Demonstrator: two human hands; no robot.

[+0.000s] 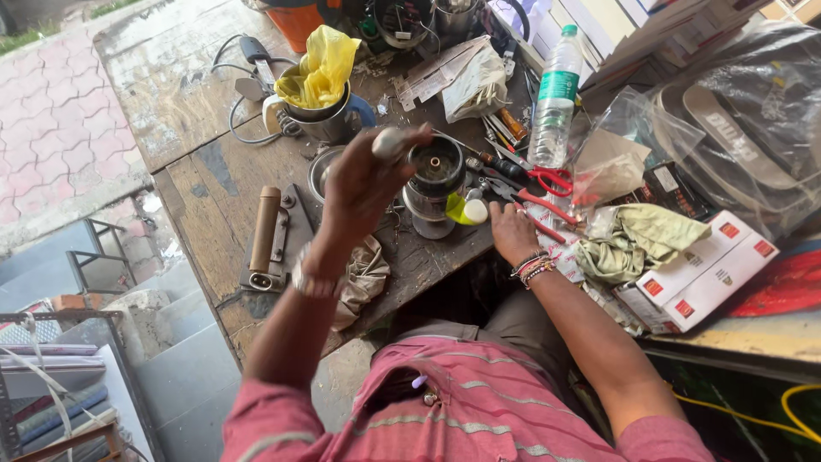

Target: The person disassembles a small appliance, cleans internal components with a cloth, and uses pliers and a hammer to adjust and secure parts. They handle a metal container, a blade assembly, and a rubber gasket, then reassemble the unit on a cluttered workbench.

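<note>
we work at a worn wooden bench, seen from above. the left hand is raised over the bench, fingers closed round a small rounded grey part held at the fingertips. the part sits just left of, and level with, the open top of a dark cylindrical unit that stands upright near the middle of the bench. the right hand rests palm down on the bench just right of the unit's base; its fingers lie flat and we see nothing gripped in it.

step in hand, as we judge it: the part is being offered up to, or has come off, the top of the unit; we cannot tell which. any fitting here calls for the part to be lined up over the central spindle visible inside the unit, with the unit kept from tipping.

surface: the bench is crowded. red-handled pliers and a screwdriver lie right of the unit. a clear water bottle stands beyond them. a steel pot holding a yellow bag is at the far left, with a cable beside it. a wooden-handled tool lies at the near left, a rag near the edge, a green cloth and white-and-red cartons at the right.

room: the bench stands outdoors or at an open front; pink paving shows at the far left.
</note>
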